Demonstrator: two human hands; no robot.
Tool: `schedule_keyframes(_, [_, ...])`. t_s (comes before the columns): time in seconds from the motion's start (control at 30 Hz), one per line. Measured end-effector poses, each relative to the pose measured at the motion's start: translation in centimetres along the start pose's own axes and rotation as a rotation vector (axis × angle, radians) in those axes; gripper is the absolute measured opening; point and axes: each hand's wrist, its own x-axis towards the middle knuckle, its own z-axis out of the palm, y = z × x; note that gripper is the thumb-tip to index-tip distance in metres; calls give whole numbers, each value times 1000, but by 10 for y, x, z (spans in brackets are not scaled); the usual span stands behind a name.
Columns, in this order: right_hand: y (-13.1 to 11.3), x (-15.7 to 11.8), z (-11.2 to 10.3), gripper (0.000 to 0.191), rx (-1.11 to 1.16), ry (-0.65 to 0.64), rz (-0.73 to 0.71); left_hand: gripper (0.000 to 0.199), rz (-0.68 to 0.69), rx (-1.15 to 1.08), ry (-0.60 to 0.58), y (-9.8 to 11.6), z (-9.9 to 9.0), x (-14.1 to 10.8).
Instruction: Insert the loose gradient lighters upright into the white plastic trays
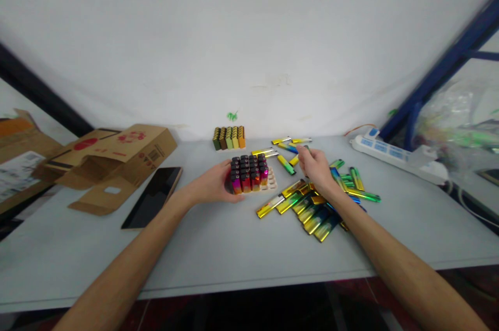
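Mid-table: tray (272, 177) part-filled.

Black-topped lighters (245, 175) stand upright in it; bare slots on the right. Left hand (212, 183) spread at its left side, thumb near. Right hand (314, 164) curled above loose lighters (270, 206), right of tray; can't tell if pinching one. Far side: upright lighter block (229, 138). Left: carton (125, 146), flaps open, contents unclear.

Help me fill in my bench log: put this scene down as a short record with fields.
Left hand: around the left end of the upright, dark-topped lighters
Right hand: above the loose lighters; whether it holds one, cannot tell
Tray: pale, empty slots showing at right
Near wall: second upright group, green to orange
Left side: opened cardboard box, dark flat device
Right side: white power strip
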Motion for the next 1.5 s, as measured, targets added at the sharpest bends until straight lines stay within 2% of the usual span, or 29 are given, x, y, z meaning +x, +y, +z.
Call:
schedule_keyframes(0.1, [0,-1,0,65,-59,115,-30,76,-5,-4,-4,-1,0,0])
schedule_keyframes(0.4, [-4,-4,-1,65,-52,115,-92,78,0,-24,0,-2,0,0])
schedule_keyframes(0.57, [-1,-4,4,53,70,-19,-146,78,-9,-22,2,-1,0,0])
schedule_keyframes(0.73, [-6,-6,5,45,-102,-63,-338,79,-22,-27,-6,0,0,0])
schedule_keyframes(0.8, [-11,-9,5,41,-131,-104,-368,81,-30,-48,-3,0,1,0])
schedule_keyframes(0.97, [-22,-17,4,31,-95,-249,-337,82,-24,-51,-5,2,0,0])
schedule_keyframes(1.13, [-23,-20,5,36,36,-362,-281,82,-29,-65,-3,5,-1,0])
schedule_keyframes(1.3, [-20,-23,8,32,35,-425,-275,83,-43,-65,-3,4,-1,-2])
schedule_keyframes(1.5, [-22,-28,11,32,-10,-434,-289,84,-37,-88,1,1,1,-1])
